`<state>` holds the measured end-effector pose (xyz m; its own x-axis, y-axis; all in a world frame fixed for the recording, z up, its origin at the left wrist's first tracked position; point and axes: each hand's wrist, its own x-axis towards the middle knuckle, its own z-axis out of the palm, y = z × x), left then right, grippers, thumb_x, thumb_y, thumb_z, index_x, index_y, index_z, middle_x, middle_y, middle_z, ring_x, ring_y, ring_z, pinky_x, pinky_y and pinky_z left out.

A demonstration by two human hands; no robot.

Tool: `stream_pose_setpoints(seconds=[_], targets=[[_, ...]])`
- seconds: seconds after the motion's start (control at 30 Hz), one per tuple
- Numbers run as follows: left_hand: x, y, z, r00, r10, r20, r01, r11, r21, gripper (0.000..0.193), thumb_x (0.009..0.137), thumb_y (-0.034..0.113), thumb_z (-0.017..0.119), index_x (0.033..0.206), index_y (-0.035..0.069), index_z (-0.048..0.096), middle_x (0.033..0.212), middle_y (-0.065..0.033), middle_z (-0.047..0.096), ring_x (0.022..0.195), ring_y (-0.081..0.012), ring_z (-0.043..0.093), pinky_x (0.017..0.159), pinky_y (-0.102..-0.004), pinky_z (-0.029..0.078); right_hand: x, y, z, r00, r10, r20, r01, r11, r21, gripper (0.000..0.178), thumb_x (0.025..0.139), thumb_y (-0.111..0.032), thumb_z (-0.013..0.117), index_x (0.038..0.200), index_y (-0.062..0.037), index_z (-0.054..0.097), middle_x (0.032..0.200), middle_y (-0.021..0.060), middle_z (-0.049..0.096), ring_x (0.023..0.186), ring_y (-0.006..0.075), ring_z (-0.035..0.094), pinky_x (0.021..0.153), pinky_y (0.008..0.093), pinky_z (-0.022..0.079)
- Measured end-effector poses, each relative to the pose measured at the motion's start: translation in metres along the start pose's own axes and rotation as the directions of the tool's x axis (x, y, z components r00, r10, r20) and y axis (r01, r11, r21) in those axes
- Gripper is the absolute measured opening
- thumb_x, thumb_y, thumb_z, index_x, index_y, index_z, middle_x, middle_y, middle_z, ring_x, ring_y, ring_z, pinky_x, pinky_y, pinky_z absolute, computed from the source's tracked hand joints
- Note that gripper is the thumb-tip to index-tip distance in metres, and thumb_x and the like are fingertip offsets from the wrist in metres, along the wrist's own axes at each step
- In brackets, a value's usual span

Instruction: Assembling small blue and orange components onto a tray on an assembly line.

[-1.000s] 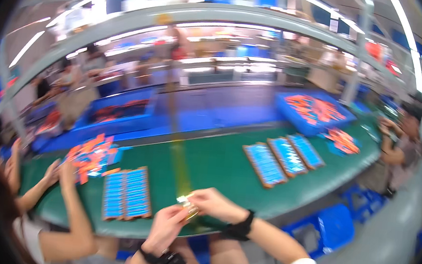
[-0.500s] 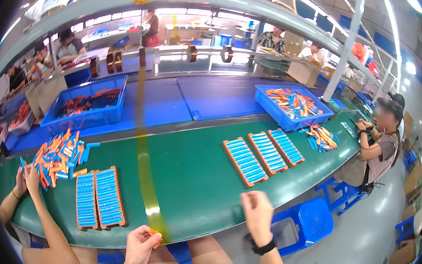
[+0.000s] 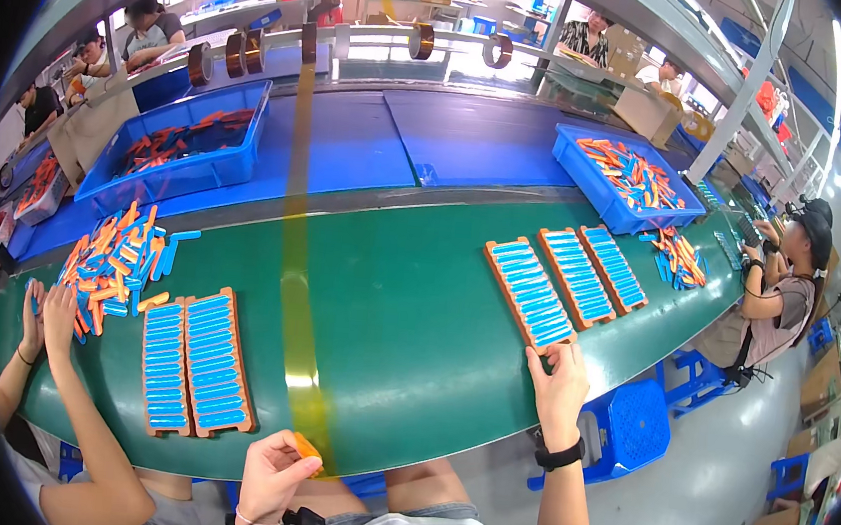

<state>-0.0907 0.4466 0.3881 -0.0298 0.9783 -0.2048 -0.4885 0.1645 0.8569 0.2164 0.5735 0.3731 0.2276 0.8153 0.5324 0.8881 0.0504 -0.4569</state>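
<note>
A long strip of clear amber tape [image 3: 297, 262] runs from a roll at the back down across the green bench to my left hand [image 3: 274, 475]. The fingers of that hand are pinched on the tape's near end, which looks orange at the fingertips. On the right, my right hand [image 3: 557, 384] has thumb and fingers closed on the near end of a brown slotted tray [image 3: 530, 292] filled with a row of blue strips. Two similar trays, a middle tray [image 3: 577, 276] and a right-hand tray [image 3: 614, 267], lie just beyond it.
At left, a co-worker's hands [image 3: 48, 315] work beside a pile of orange and blue pieces [image 3: 116, 261] and two filled trays [image 3: 197, 363]. Blue bins [image 3: 173, 176] stand behind, another bin [image 3: 625, 215] at right. A blue stool [image 3: 631, 426] is below the bench edge.
My right hand has moved forward and right and taken hold of the tray's near end. My left hand keeps its pinch on the tape. The view has shifted.
</note>
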Motion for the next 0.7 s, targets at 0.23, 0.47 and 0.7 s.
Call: stream_pose_setpoints(seconds=[0.23,0.47,0.7], targets=[[0.002,0.0,0.003,0.999,0.021,-0.027,-0.023,0.997,-0.077,0.012,0.071,-0.008,0.057,0.079,-0.002,0.051,0.081,-0.0093,0.058,0.072,-0.0135,0.055,0.065,-0.024,0.043,-0.05,-0.017,-0.03,0.996,0.047,0.077,-0.051,0.998,0.048,0.027,0.061,-0.015,0.074,0.07,-0.0043,0.051,0.066,0.0059,0.047,0.065,0.0219,0.049,0.054,0.0316,0.04],[0.002,0.0,-0.005,1.0,-0.007,-0.009,0.006,0.997,-0.082,0.019,0.071,-0.004,0.059,0.088,-0.005,0.052,0.087,-0.0102,0.058,0.076,-0.0147,0.056,0.07,-0.0258,0.043,-0.026,0.014,-0.074,0.931,-0.166,0.325,0.113,0.978,0.175,0.082,0.052,-0.02,0.079,0.12,-0.001,0.037,0.111,0.0118,0.048,0.091,0.0251,0.042,0.072,0.0306,0.039],[0.0,-0.001,-0.003,1.0,-0.018,-0.025,0.016,0.998,-0.055,0.027,0.071,0.002,0.061,0.095,-0.005,0.051,0.085,-0.0099,0.056,0.075,-0.0164,0.054,0.069,-0.0275,0.042,-0.005,0.03,-0.054,0.868,-0.26,0.423,0.045,0.889,0.456,0.088,0.054,-0.013,0.078,0.126,0.0014,0.03,0.112,0.0088,0.055,0.073,0.0168,0.049,0.063,0.0241,0.04]])
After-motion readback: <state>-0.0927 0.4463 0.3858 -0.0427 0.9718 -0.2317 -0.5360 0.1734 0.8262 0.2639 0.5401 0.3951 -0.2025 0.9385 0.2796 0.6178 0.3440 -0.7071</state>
